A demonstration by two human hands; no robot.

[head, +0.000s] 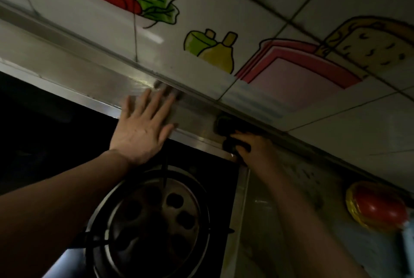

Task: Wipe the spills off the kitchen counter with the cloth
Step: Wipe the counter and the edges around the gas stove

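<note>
Head view: the left hand (143, 129) lay flat and spread wide, palm down, on the steel bench (89, 80) strip behind the hob (154, 217), holding nothing. The right hand (253, 147) was closed on a dark cloth (226, 127), pressing it onto the bench at the hob's far right corner, close under the tiled wall (257, 8). A burner showed near centre. A red and yellow object (378, 206) sat on the bench to the right, well apart from the cloth.
</note>
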